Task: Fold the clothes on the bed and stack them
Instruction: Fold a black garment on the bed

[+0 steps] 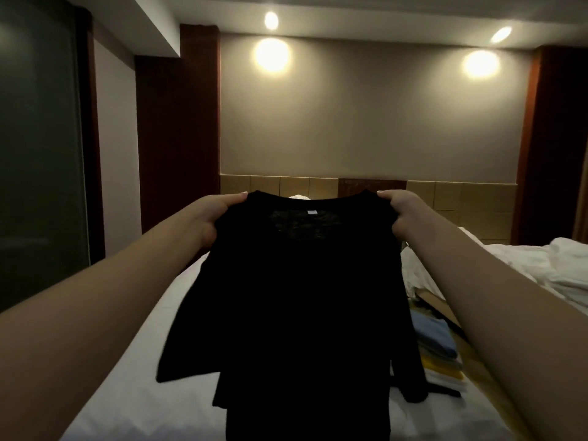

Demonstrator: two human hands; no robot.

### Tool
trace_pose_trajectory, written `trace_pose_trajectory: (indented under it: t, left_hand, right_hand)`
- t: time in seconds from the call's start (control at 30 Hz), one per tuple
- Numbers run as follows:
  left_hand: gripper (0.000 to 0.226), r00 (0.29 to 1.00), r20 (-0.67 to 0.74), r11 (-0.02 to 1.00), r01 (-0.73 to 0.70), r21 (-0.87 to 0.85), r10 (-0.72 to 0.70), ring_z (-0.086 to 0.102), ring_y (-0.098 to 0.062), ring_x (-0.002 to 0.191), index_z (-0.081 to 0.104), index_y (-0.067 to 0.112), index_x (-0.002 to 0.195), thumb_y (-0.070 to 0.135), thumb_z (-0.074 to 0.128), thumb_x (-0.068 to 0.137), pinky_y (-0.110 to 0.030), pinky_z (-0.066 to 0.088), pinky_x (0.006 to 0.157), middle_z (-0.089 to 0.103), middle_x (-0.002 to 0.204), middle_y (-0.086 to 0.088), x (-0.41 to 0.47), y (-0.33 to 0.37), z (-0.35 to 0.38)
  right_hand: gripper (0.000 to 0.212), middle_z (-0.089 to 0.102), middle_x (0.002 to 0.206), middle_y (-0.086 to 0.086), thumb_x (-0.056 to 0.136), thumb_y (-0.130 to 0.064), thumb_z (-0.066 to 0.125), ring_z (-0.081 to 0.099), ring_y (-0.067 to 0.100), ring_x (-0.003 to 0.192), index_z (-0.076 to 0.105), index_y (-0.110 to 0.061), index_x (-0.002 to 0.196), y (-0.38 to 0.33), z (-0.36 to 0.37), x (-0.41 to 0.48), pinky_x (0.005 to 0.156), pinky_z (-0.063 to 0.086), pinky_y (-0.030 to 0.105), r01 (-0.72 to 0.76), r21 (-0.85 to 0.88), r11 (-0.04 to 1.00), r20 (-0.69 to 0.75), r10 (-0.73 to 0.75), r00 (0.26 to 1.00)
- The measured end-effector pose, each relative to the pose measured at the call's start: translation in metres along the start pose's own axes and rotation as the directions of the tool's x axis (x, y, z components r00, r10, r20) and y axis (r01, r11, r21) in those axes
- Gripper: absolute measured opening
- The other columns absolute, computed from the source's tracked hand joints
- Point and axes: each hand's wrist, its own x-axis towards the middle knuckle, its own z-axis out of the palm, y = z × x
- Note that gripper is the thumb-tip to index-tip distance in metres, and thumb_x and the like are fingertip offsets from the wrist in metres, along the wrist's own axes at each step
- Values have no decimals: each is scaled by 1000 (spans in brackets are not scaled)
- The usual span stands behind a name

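- Black thin-knit long-sleeved top (299, 297) is up in the air over the white-sheeted bed (133, 361), hanging front-on, neckline at the top with a small white label showing inside.
- Left hand (213, 218) is pinching the left shoulder seam, thumb on top and fingers curled under the cloth. Right hand (401, 214) has the same pinch on the right shoulder. Both arms are stretched out.
- Sleeves dangle loose at either side; the hem is out of view at the bottom, so can't tell if it touches the sheet.
- Step in hand, my read: shake out and square up the top before laying it flat to fold.
- To do it well: keep both pinches level so the neckline stays horizontal, then lower the hem first onto the bare sheet on the left, dragging back slightly so the body lands without wrinkles.
- Spread the sleeves out before folding them in; the fabric looks light and floppy, so it will bunch if dropped.
- Stack of folded clothes (439, 351) in blue, grey, yellow and white lies on the bed just right of the top, partly hidden by it. Don't let the right sleeve sweep it.
- Crumpled white bedding (541, 268) sits further right, well clear.
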Motion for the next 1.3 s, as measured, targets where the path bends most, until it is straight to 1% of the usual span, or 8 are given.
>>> trace_pose_trajectory:
  t: [0.07,0.17,0.27,0.4,0.5,0.8,1.1,1.3]
  left_hand:
    - [17,1000,2,996,-19,-88,20,64,-16,44,59,9,86,21,51,94,-23,51,39,66,55,-5,-6,-6,13]
    - [13,998,-58,981,-51,-189,40,65,-18,50,58,7,92,18,52,94,-25,53,44,64,74,-9,-15,-25,41]
    - [11,987,-88,965,-152,-215,136,66,-26,78,60,12,89,15,50,94,-35,56,70,65,87,-14,-27,-66,80]
    - [14,931,-174,944,-329,-17,321,66,-18,85,63,17,91,17,50,94,-28,51,67,68,88,-4,-53,-127,100]
    - [14,921,-168,936,-336,109,351,67,-19,84,64,17,93,19,50,94,-33,56,71,70,85,-3,-64,-151,91]
    - [18,943,-67,944,-323,64,327,67,-11,85,64,29,85,41,52,91,-29,56,77,70,84,6,-92,-142,83]
    - [12,945,-69,929,-298,220,319,65,-14,88,63,24,99,29,56,91,-31,56,81,68,91,4,-98,-141,84]
    - [26,933,-44,900,-331,282,357,64,-18,76,67,19,84,10,43,88,-33,52,67,68,76,-2,-95,-143,79]
  right_hand:
    - [19,63,82,11,97,-21,44,63,24,72,55,-6,99,6,3,-12,61,51,34,-27,80,996,37,25,999]
    - [18,59,87,14,97,-14,43,58,24,77,55,-1,89,28,29,-44,80,49,37,-5,293,956,81,-20,996]
    - [12,66,90,16,92,-7,51,63,25,79,61,-1,94,78,67,-85,77,54,38,-13,421,907,129,-45,991]
    - [13,65,78,4,91,-19,52,63,20,80,61,-15,82,144,81,-120,74,52,36,286,-50,957,-60,-288,956]
    - [12,62,70,-1,89,-20,55,60,14,71,61,-15,80,162,70,-136,63,46,26,355,-188,916,-44,-369,929]
    - [25,68,75,-4,94,-23,49,64,11,80,67,-24,76,161,58,-143,76,52,33,449,-247,859,78,-445,892]
    - [30,70,87,3,92,-14,49,64,19,94,68,-25,73,159,47,-141,93,49,43,412,-170,895,141,-392,909]
    - [19,54,83,-7,82,-39,65,53,13,85,52,-25,79,166,42,-134,75,46,31,560,-492,667,88,-601,794]
